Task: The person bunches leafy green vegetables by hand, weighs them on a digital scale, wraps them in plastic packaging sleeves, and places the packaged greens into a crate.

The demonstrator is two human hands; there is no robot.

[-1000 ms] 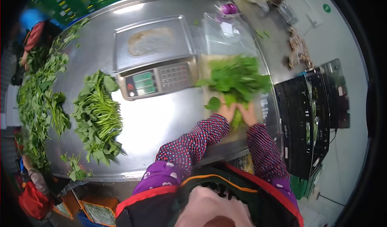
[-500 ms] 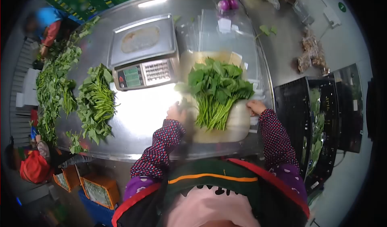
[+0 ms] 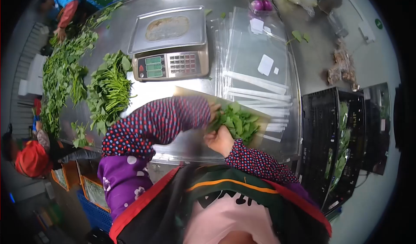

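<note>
A bunch of leafy greens [image 3: 239, 123] lies in front of me, leaves toward the right, over a tan sheet or board [image 3: 190, 92]. My right hand [image 3: 221, 140] is at the near left end of the bunch, fingers curled in against it. At the far left side of the greens, my left hand [image 3: 213, 111] reaches across; its fingers are blurred and partly hidden by leaves. The stems are mostly covered by my hands and sleeves. Beyond the bunch lie flat clear plastic bags [image 3: 255, 77].
A digital scale [image 3: 173, 55] stands at the table's far middle. Left of it are another bunch of greens [image 3: 110, 88] and a long heap of greens [image 3: 65, 77]. Black crates [image 3: 320, 135] stand at the right. Two people work along the left side.
Both hands have come together at the bunch, the left moving right and the right moving left. The greens now look turned, with leaves to the right and stems hidden. The view has shifted slightly.
</note>
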